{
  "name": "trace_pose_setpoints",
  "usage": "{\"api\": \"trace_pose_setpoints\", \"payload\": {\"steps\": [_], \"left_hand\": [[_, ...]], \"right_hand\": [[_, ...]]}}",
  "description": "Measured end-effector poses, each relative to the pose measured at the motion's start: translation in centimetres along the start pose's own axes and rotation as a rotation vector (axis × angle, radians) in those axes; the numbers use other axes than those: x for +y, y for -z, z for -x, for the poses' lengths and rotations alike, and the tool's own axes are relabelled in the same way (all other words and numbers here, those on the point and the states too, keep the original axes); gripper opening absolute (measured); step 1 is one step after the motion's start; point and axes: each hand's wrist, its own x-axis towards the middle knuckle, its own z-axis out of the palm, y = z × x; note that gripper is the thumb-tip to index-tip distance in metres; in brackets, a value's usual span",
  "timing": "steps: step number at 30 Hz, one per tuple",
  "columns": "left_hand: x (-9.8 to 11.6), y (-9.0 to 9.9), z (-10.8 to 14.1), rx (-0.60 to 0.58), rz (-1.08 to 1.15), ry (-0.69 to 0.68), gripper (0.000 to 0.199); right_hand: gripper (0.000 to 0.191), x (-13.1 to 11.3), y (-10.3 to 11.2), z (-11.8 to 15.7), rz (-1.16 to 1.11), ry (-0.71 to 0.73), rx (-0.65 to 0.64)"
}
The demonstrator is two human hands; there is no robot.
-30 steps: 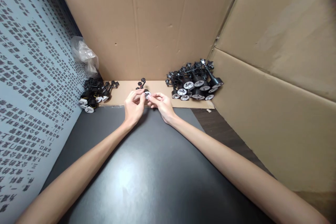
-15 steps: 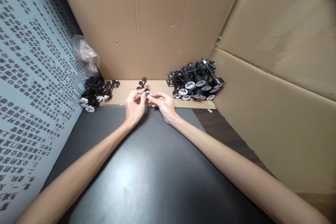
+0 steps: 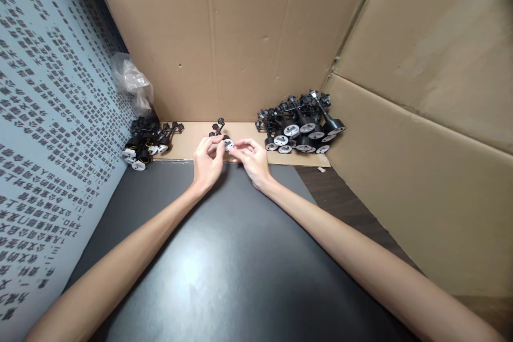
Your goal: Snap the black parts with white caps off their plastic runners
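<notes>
Between my two hands lies a black miniature street lamp [image 3: 228, 144], its round white base facing me and its small lantern heads pointing away. My left hand [image 3: 208, 163] is closed around the left side of the black foot, thumb near the white base. At the right rim of that base, the fingertips of my right hand [image 3: 252, 162] are pressed close together and touch it. Fingers partly hide the lamp's foot, and details on the base are too small to make out.
On the right is a pile of similar lamps [image 3: 306, 128] with white bases. Several more with yellow wires [image 3: 143, 144] lie on the left, below a clear plastic bag [image 3: 132, 80]. Cardboard walls [image 3: 248, 37] stand behind and right; a printed sheet [image 3: 52, 117] covers the left side.
Both hands stay on the lamp in nearly the same place. The right fingertips have shifted slightly along the white base, and the whole view has moved a little.
</notes>
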Motion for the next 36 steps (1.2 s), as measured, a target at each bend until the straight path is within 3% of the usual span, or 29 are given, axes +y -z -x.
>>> {"api": "trace_pose_setpoints", "payload": {"steps": [36], "left_hand": [[-0.11, 0.00, -0.04, 0.010, -0.015, -0.024, 0.016]], "right_hand": [[0.043, 0.40, 0.16, -0.27, 0.030, -0.037, -0.064]]}}
